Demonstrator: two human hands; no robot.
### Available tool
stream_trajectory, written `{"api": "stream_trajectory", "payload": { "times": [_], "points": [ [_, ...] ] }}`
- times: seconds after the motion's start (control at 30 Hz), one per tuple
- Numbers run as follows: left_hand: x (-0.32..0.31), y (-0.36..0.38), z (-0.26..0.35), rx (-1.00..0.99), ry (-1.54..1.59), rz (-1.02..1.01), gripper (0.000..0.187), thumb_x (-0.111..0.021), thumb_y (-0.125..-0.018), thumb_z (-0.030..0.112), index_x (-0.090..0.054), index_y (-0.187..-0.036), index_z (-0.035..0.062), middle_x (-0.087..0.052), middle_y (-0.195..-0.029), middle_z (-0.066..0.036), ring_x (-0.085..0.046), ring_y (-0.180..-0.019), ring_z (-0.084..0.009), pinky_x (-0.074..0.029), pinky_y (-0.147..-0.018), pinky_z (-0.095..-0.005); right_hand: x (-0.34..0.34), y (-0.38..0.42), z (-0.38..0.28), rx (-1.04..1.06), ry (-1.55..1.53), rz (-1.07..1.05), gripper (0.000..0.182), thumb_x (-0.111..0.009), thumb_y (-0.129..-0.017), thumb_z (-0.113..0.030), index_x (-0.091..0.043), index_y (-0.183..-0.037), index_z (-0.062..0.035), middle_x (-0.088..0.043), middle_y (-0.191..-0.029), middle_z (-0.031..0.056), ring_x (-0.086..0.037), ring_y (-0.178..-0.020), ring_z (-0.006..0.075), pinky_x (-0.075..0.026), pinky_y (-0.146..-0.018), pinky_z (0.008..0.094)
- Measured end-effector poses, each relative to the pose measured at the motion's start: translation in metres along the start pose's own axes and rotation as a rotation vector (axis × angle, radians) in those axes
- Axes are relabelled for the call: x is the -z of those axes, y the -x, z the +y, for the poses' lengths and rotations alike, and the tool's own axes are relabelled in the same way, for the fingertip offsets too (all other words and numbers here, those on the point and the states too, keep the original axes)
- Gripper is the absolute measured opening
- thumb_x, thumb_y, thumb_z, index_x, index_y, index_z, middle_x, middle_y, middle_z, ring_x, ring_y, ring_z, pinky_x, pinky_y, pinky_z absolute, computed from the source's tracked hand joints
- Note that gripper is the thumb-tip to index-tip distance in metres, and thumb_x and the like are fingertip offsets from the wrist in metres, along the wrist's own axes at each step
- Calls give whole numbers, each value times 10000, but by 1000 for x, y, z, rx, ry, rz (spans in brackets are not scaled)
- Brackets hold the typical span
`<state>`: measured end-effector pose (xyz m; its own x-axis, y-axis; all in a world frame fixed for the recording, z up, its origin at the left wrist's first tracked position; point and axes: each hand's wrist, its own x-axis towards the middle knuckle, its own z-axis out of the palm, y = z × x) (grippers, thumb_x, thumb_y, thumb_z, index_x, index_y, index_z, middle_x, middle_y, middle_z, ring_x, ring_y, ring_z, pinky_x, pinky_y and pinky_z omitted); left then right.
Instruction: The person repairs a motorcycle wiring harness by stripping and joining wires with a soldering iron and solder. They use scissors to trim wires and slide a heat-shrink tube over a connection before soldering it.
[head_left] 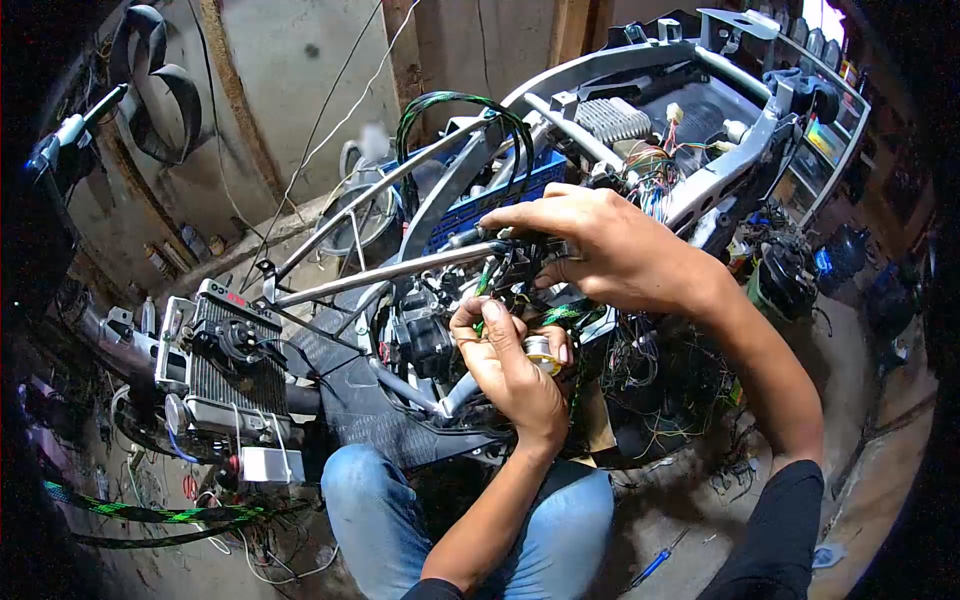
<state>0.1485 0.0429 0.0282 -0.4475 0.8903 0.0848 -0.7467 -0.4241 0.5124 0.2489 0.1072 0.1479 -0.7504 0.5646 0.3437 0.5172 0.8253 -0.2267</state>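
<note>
My left hand (515, 365) is closed around a small spool of silvery wire (541, 350), which looks like solder. Its thumb and forefinger pinch together beside a green-and-black sleeved cable (484, 278); whether they also grip the cable is hard to see. Above and to the right, my right hand (610, 245) curls over dark wiring at the end of a metal frame tube (400, 272). Its forefinger reaches out along the top, with the thumb below. What lies between those fingers is too dark to make out. Both hands are close together, over a stripped motorcycle frame (445, 215).
A radiator with a round horn-like part (238, 345) sits at the left. Behind the frame is a blue crate (545, 175). Loose coloured wires (650, 185) spread over the rear section. A blue pen-shaped tool (655, 565) lies on the floor near my knees.
</note>
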Motion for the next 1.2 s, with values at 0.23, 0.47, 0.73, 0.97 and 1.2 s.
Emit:
{"api": "stream_trajectory", "payload": {
  "times": [0.23, 0.47, 0.73, 0.97, 1.2],
  "points": [
    [2, 0, 15, 122, 93, -12, 153, -475, -1048, 248, -485, -1132, 120, -370, -701, 21, -384, -455, -100, -351, -376, -244, 2, 1, -4, -18, 16, -39, 703, -753, -756, -47, -523, -1415, -125, -649, -1057, 135, -597, -960, 311, -503, -880, 420],
    [15, -1, 50, 247, -50, -12, 234, -513, -1029, 281, -545, -1144, 80, -328, -666, 50, -287, -392, -44, -242, -337, -215, 0, 1, 0, 68, 2, 14, 710, -759, -747, -61, -522, -1413, -129, -638, -1141, 139, -583, -1067, 323, -468, -979, 427],
    [23, -23, 73, 328, -424, -135, 202, -611, -998, 217, -561, -1084, 42, -448, -625, 37, -356, -382, -43, -270, -342, -221, 1, 1, -5, 38, -9, 0, 629, -725, -760, -26, -554, -1360, -99, -627, -1172, 164, -577, -1133, 332, -467, -1011, 424],
    [25, -18, 87, 273, -626, -143, 142, -631, -987, 179, -630, -1060, 57, -500, -650, 68, -377, -447, 5, -254, -374, -203, 1, 0, -4, 56, -26, 29, 637, -698, -726, -4, -570, -1343, -98, -617, -1194, 165, -572, -1157, 332, -469, -1019, 412],
    [16, -24, 90, 269, -707, -198, 111, -655, -971, 147, -638, -1018, 47, -466, -660, 96, -358, -511, 18, -259, -416, -184, -1, 4, -4, 110, -25, 82, 704, -659, -673, -37, -582, -1365, -139, -625, -1197, 130, -551, -1167, 309, -451, -1044, 411]
  ]
}}
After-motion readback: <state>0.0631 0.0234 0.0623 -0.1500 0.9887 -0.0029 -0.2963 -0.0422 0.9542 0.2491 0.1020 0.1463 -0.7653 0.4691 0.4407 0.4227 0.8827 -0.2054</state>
